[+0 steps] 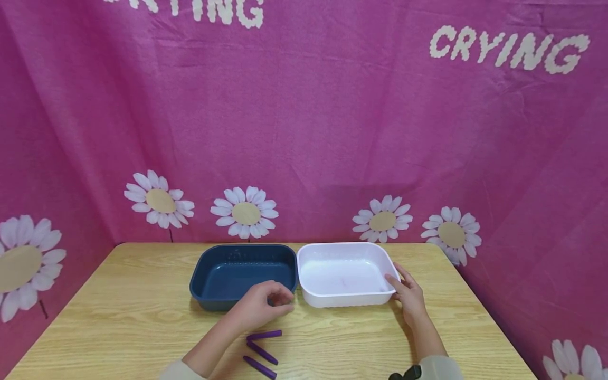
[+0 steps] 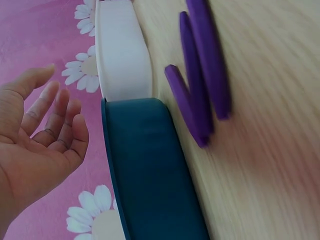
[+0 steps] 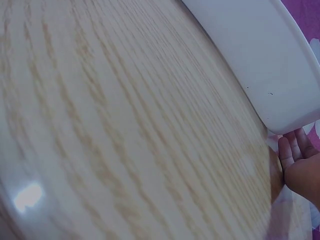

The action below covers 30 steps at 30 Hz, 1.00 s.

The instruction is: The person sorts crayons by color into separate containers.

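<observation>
My left hand hovers by the front right corner of a dark blue plastic basin. Its fingers are loosely bent with nothing between them, and the left wrist view shows the bare palm. At the right end of a white plastic basin, my right hand grips the rim, thumb inside and fingers along the outer wall. In the right wrist view, fingertips of the right hand reach behind the white basin's corner. Three purple crayons lie on the table in front of the blue basin.
Both basins stand side by side near the back of the wooden table. Behind and beside it hangs a pink cloth with printed daisies and white lettering. A black band shows at the right wrist.
</observation>
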### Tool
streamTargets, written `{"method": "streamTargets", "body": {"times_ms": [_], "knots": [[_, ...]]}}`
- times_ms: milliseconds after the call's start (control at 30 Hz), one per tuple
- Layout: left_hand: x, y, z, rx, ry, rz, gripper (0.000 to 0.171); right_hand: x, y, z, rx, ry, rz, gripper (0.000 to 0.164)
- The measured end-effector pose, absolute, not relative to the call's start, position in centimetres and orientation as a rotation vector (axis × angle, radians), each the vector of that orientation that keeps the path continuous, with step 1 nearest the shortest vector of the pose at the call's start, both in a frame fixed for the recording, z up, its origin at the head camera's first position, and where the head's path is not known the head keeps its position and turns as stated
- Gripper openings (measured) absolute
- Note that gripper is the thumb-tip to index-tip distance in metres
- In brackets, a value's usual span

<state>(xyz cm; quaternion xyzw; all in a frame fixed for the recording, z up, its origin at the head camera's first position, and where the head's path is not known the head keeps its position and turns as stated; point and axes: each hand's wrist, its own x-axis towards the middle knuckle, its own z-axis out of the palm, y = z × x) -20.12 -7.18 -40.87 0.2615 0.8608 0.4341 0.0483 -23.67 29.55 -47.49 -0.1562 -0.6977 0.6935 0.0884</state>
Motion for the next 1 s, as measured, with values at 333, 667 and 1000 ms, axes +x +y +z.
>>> {"method": "streamTargets", "body": {"times_ms": [333,667,1000], "knots": [[-19.3,-9.9,-41.8,0.818,2.544,1.315,0.019,-23.8,29.5,-47.5,-0.477,-2.093,2.058,0.062],[-18.4,-12.1,-43.2,0.890,2.491,1.274,0.020,-24.0,29.4,-47.7,-0.484,-2.097,2.048,0.061],[-17.9,-13.2,-44.6,0.938,2.425,1.246,0.015,-24.2,29.4,-47.8,-0.487,-2.086,2.059,0.061]]}}
